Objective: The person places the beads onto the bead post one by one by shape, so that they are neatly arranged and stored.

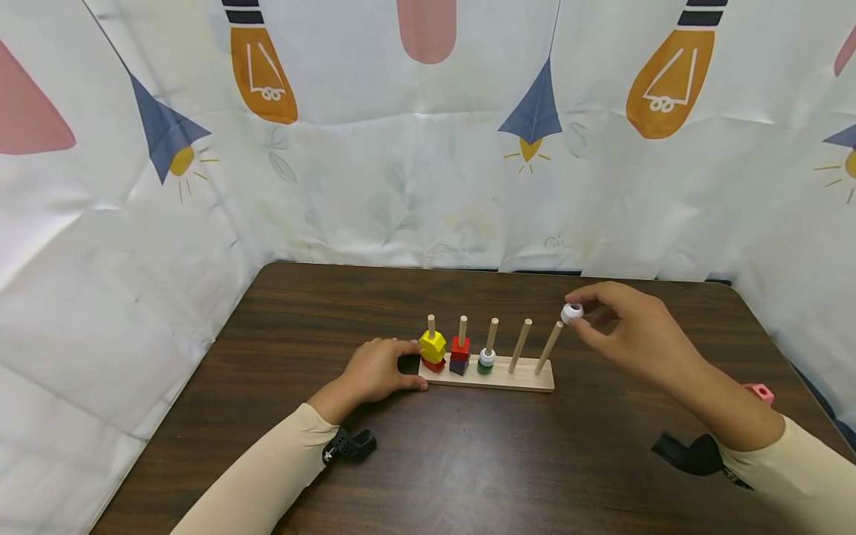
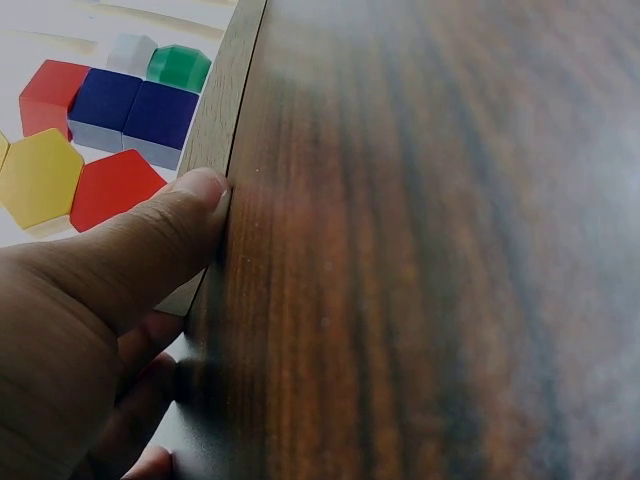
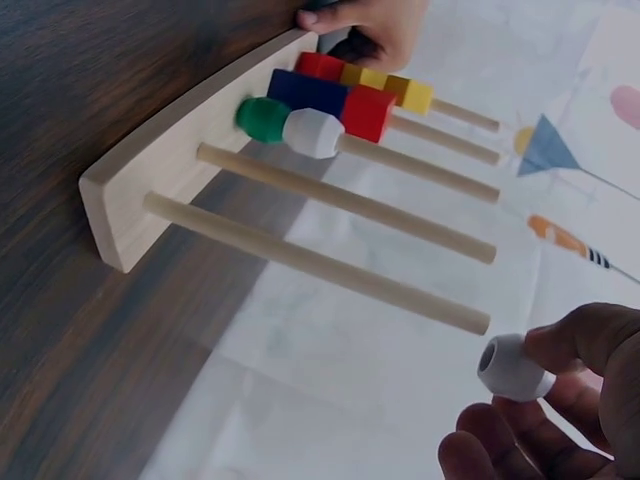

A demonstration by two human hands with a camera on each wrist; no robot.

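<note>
A wooden peg board (image 1: pixel 498 379) lies on the table with several upright pegs. My left hand (image 1: pixel 377 369) grips its left end, thumb along the front edge, as the left wrist view also shows. Between thumb and fingers my right hand (image 1: pixel 635 327) pinches a white bead (image 3: pixel 515 368) with a hole through it. The bead is just beside the tip of the rightmost peg (image 3: pixel 320 263), apart from it. Yellow blocks (image 1: pixel 432 345) sit above a red one on the leftmost peg. The second peg carries a red block (image 1: pixel 460 348) over dark blue; the middle one, a white bead (image 3: pixel 313 133) and a green bead (image 3: pixel 260 119).
A pink block (image 1: pixel 761 393) lies on the dark wooden table (image 1: pixel 508 461), partly hidden behind my right forearm. Dark straps circle both wrists. A white patterned curtain (image 1: pixel 401 186) hangs behind the table and along its sides. The two rightmost pegs are bare.
</note>
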